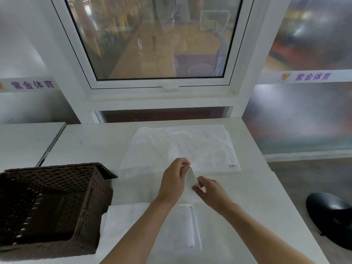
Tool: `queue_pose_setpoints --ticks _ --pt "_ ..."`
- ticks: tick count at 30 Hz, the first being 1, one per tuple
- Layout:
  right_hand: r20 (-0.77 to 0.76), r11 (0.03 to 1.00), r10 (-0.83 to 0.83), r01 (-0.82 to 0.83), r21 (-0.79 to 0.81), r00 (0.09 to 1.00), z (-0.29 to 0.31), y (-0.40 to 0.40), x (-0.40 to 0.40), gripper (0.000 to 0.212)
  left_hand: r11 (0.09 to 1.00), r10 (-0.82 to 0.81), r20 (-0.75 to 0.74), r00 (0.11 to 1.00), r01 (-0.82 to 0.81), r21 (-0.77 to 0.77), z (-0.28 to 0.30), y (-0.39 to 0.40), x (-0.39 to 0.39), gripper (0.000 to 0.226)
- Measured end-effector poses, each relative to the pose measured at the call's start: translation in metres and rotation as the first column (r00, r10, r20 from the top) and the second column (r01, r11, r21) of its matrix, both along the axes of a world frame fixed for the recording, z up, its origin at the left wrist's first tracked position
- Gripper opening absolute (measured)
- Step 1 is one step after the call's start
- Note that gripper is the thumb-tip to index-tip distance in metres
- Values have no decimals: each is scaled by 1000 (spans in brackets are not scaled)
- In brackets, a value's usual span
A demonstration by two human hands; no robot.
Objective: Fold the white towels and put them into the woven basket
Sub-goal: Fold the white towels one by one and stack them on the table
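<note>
A white towel (pixel 187 221) lies on the table in front of me, partly under my forearms. Its far corner (pixel 190 180) is lifted off the table. My left hand (pixel 174 181) pinches the top of that raised corner, and my right hand (pixel 211 191) pinches it lower down on the right. A stack of flat white towels (pixel 181 147) lies farther back in the middle of the table. The dark brown woven basket (pixel 91 189) stands at the left, and I see no towel inside it.
The white table (pixel 253 197) ends at the right, where a black chair seat (pixel 331 216) stands beside it. A second table (pixel 28 140) adjoins at the left. A window and frosted panels close off the far side.
</note>
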State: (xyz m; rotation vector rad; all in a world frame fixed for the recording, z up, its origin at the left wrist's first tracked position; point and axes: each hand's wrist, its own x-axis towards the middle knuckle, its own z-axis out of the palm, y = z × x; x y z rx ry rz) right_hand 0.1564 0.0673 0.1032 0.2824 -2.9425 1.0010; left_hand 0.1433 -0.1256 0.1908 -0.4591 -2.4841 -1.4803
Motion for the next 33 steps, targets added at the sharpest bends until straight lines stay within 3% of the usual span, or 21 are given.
queue_pose_setpoints --ticks 9,12,15,18,23,27,33 --pt "246 996 -76 66 52 966 -24 -10 9 32 988 49 -68 996 -38 147 57 3 -13 10" --pt "283 995 -98 97 17 954 -17 -15 12 21 983 47 -64 997 -34 181 70 4 -16 10" --pt "170 961 -226 248 -125 959 10 -6 13 9 972 82 -17 996 -76 222 77 -5 -23 16" --pt "37 830 -439 421 -366 898 61 19 17 24 958 124 62 990 -136 252 76 -17 -32 22" --pt "-104 728 -540 401 -556 836 153 58 35 27 945 169 30 985 -171 279 71 -15 -36 20" --pt "-183 619 -664 396 -678 725 192 87 45 22 936 190 0 982 -181 303 83 2 -40 20" --pt "-247 600 -696 358 -716 674 222 119 46 27 912 139 11 990 -132 389 116 38 -40 21"
